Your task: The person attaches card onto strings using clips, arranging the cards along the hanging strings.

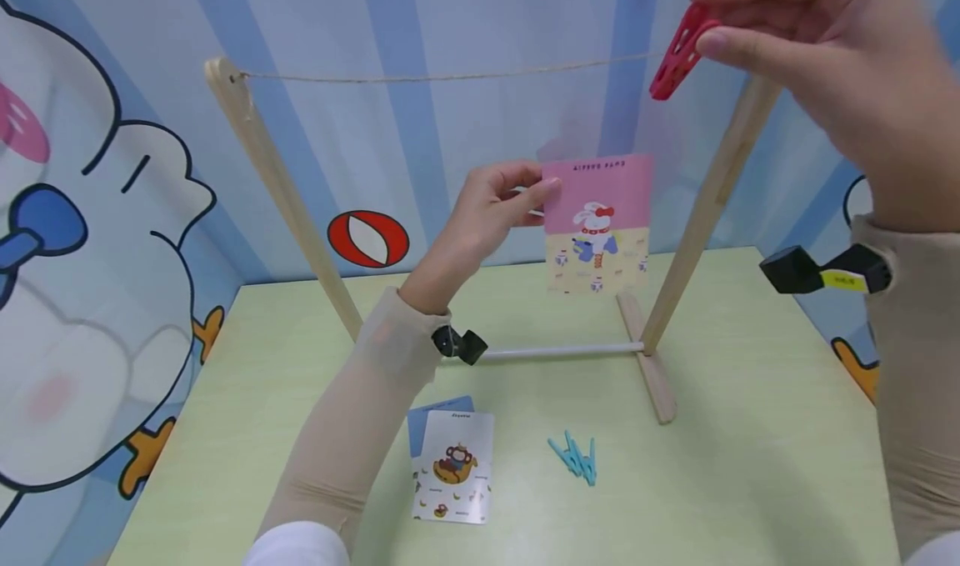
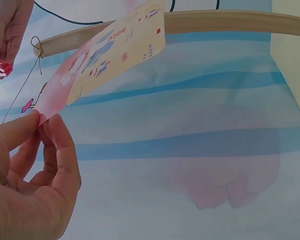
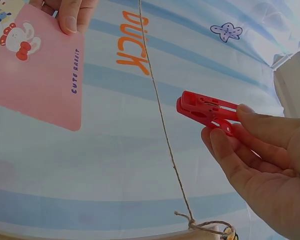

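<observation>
My left hand (image 1: 498, 207) pinches a pink and yellow card (image 1: 597, 216) by its left edge. On the card is a rabbit, and in the right wrist view its printed words read "CUTE RABBIT". Higher up at the right, my right hand (image 1: 832, 57) holds a red clothespin (image 1: 681, 53) by its handle end, between thumb and fingers. A thin string (image 1: 450, 77) runs between two wooden posts. The card hangs below the string and apart from it. In the right wrist view the clothespin (image 3: 207, 110) is beside the string (image 3: 162, 120), with a gap between them.
The wooden posts (image 1: 281, 191) slope outward, with a white rod (image 1: 566, 351) low between them. A white monkey card (image 1: 453, 466) overlaps a blue card (image 1: 417, 433) on the pale table (image 1: 765, 483). Several light blue clothespins (image 1: 577, 458) lie to their right. Behind is a printed backdrop (image 1: 480, 16).
</observation>
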`<state>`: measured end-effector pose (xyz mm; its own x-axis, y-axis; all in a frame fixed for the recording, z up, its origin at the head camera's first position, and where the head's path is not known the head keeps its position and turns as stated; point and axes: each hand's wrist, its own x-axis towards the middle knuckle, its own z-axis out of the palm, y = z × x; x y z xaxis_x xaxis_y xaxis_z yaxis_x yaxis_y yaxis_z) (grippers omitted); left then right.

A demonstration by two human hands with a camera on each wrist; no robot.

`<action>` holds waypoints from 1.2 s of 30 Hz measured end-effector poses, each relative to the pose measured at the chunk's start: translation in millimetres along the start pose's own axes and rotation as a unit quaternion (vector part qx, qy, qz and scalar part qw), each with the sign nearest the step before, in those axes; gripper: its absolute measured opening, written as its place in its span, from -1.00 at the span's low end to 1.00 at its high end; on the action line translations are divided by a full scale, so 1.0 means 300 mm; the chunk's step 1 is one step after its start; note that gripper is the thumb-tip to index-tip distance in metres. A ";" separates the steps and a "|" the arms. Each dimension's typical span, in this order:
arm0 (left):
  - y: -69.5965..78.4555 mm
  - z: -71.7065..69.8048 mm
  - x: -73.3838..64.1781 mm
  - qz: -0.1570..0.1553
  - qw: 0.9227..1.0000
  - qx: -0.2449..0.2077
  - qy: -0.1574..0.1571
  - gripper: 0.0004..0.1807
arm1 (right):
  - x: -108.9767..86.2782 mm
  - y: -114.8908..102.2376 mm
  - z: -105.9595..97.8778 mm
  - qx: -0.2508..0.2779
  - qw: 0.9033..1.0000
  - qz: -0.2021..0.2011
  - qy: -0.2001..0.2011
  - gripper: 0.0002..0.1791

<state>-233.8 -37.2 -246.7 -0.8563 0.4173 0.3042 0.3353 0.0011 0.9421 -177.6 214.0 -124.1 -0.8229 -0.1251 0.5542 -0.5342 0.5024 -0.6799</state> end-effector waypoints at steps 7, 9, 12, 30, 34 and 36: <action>0.030 0.010 0.024 -0.003 1.000 -0.016 0.007 -0.74 | 0.055 0.009 -0.022 -0.004 0.998 0.050 0.022 -0.53; 0.041 0.015 0.031 -0.002 1.000 -0.021 0.007 -0.74 | 0.064 0.011 -0.029 -0.023 0.997 0.060 0.036 -0.52; 0.059 0.024 0.042 -0.001 1.000 -0.025 0.006 -0.75 | 0.081 0.018 -0.040 -0.051 0.995 0.065 0.055 -0.51; 0.195 0.068 0.059 0.005 1.000 -0.013 0.016 -0.74 | 0.166 0.016 -0.052 -0.083 0.992 0.092 0.024 -0.42; 0.173 0.066 0.095 0.012 0.999 -0.014 0.026 -0.74 | 0.168 0.016 -0.047 -0.096 0.988 0.117 0.021 -0.36; 0.162 0.065 0.109 0.018 0.999 -0.013 0.029 -0.74 | 0.168 0.015 -0.044 -0.098 0.987 0.128 0.017 -0.32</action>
<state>-238.0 -5.8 -193.7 -0.8660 0.3628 0.3442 0.3561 -0.0359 0.9337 -219.1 221.2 -92.8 -0.9171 0.0546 0.3948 -0.2596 0.6696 -0.6958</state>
